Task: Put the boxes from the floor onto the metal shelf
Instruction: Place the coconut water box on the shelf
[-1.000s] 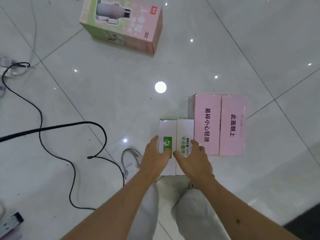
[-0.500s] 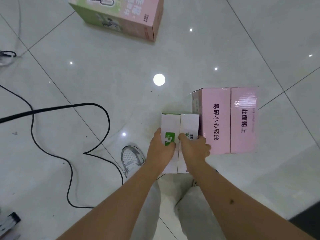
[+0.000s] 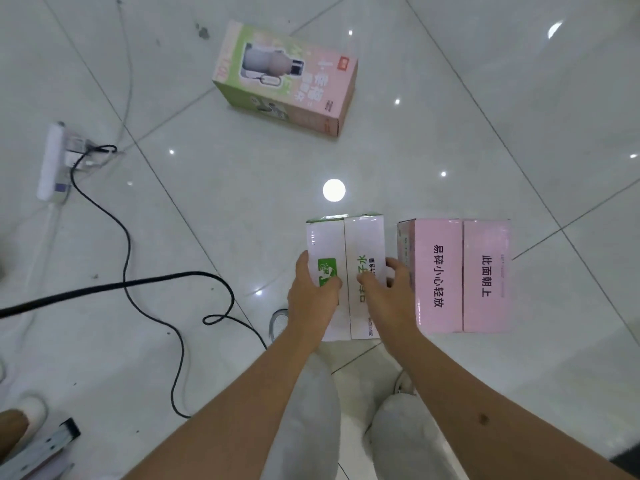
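Note:
A white box with green print [image 3: 346,237] is right in front of me, held between both hands. My left hand [image 3: 311,296] grips its left side, thumb lying on the green logo. My right hand [image 3: 391,299] grips its right side, with fingers curled over the right edge and the thumb on top. A narrow gap separates it from the pink box with black characters [image 3: 460,275], which stands on the floor to the right. Farther back on the tiles lies a pink and green box with a bottle picture [image 3: 287,77]. No metal shelf is in view.
A black cable [image 3: 138,282] loops over the floor to the left, running to a white power strip [image 3: 52,164]. My shoe [image 3: 278,320] shows under the white box. Another person's foot [image 3: 31,410] and a metal part [image 3: 45,445] sit at the bottom left.
Both hands came down onto the white box and closed on its sides. The box now sits apart from the pink box, which it touched before.

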